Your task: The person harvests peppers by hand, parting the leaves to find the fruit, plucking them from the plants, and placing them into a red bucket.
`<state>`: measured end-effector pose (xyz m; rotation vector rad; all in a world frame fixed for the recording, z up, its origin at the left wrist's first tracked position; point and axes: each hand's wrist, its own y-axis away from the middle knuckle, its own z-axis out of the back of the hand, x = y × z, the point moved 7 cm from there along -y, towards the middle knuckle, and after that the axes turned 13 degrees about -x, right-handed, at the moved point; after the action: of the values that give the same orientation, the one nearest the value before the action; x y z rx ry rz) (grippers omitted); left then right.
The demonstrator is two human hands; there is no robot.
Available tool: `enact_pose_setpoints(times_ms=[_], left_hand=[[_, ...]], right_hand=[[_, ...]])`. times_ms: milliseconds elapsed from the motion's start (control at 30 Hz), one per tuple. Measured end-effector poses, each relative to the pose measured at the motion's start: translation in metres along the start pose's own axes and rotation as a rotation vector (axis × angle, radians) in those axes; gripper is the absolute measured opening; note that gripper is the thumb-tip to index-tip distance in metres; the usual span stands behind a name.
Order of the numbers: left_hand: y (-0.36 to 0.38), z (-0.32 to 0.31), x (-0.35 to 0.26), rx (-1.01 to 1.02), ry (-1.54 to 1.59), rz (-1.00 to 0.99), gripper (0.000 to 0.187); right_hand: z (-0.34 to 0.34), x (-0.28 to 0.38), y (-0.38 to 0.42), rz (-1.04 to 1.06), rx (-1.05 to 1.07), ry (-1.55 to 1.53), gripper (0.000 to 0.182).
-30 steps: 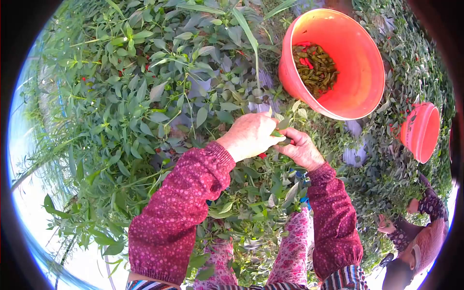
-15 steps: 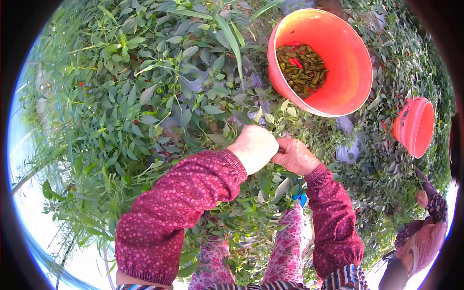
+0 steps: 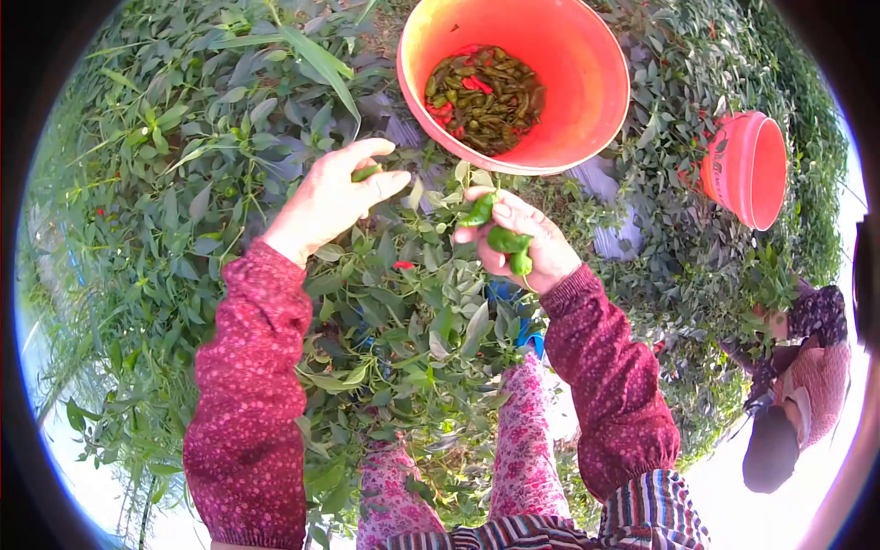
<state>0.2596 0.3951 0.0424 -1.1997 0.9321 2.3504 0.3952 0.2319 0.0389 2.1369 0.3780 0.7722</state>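
Note:
My right hand (image 3: pixel 536 243) is closed around a few green peppers (image 3: pixel 510 240), which stick out between its fingers and over the palm. My left hand (image 3: pixel 325 194) is to the left, above the leaves, its thumb and forefinger apart at the tips. A green pepper (image 3: pixel 367 171) shows in the bend of its fingers, partly hidden. Just beyond both hands stands a large orange-red bucket (image 3: pixel 587 87), with many dull green peppers (image 3: pixel 500 105) and some red ones at its bottom. Pepper plants (image 3: pixel 394 307) grow below my hands, and a small red pepper (image 3: pixel 403 265) shows among the leaves.
A second orange-red bucket (image 3: pixel 733 170) leans among plants at the right. Another person (image 3: pixel 811 394) bends over the plants at lower right. Strips of pale ground sheet (image 3: pixel 616 234) show between rows. Long grass blades (image 3: pixel 316 60) rise near the large bucket's left.
My hands were together over the plants; now they are apart, the left one farther left and up. Green peppers now show in the right hand. The view has shifted, so the buckets appear farther left and higher.

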Motion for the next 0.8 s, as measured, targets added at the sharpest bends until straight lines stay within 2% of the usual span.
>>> enact_pose_setpoints(times_ms=[67,167,233,300,367,400,433,500,533,600,633,700,767,800], left_hand=[[0.0,0.0,-0.021,0.081,0.412,0.234,0.037],[-0.015,0.0,-0.054,0.081,0.681,0.172,0.041],[-0.035,-0.008,-0.077,0.007,0.78,0.076,0.05],[-0.056,-0.02,-0.094,-0.076,0.569,-0.027,0.06],[-0.066,-0.03,-0.09,-0.146,0.46,-0.155,0.06],[-0.062,-0.031,-0.082,-0.17,0.487,-0.155,0.046],[-0.06,-0.03,-0.068,-0.177,0.383,-0.206,0.03],[-0.053,-0.03,-0.026,-0.072,0.277,-0.062,0.021],[-0.054,-0.025,0.001,-0.102,0.268,-0.018,0.02],[-0.059,-0.001,0.055,-0.221,0.317,0.111,0.018],[-0.067,0.016,0.079,-0.309,0.373,0.195,0.018],[-0.087,0.045,0.111,-0.487,0.512,0.276,0.021],[-0.105,0.048,0.143,-0.554,0.62,0.483,0.025],[-0.114,0.044,0.149,-0.467,0.71,0.465,0.026]], right_hand=[[0.001,0.016,-0.006,0.061,-0.04,-0.104,0.037],[0.001,0.047,-0.014,0.142,-0.16,-0.181,0.034],[0.005,0.078,-0.024,0.29,-0.282,-0.072,0.03],[0.007,0.104,-0.031,0.466,-0.391,-0.019,0.033],[0.024,0.119,-0.035,0.573,-0.525,0.094,0.041],[0.033,0.121,-0.037,0.609,-0.557,0.038,0.048],[0.043,0.122,-0.037,0.65,-0.588,-0.001,0.047],[0.047,0.119,-0.028,0.681,-0.564,0.003,0.043],[0.051,0.115,-0.027,0.676,-0.562,-0.004,0.043],[0.056,0.118,-0.017,0.867,-0.68,0.385,0.041],[0.065,0.117,-0.019,0.857,-0.686,0.379,0.041],[0.043,0.134,-0.001,1.462,-0.952,1.298,0.045],[0.053,0.14,-0.014,1.446,-0.953,1.246,0.05],[0.055,0.142,-0.015,1.494,-1.093,1.359,0.049]])
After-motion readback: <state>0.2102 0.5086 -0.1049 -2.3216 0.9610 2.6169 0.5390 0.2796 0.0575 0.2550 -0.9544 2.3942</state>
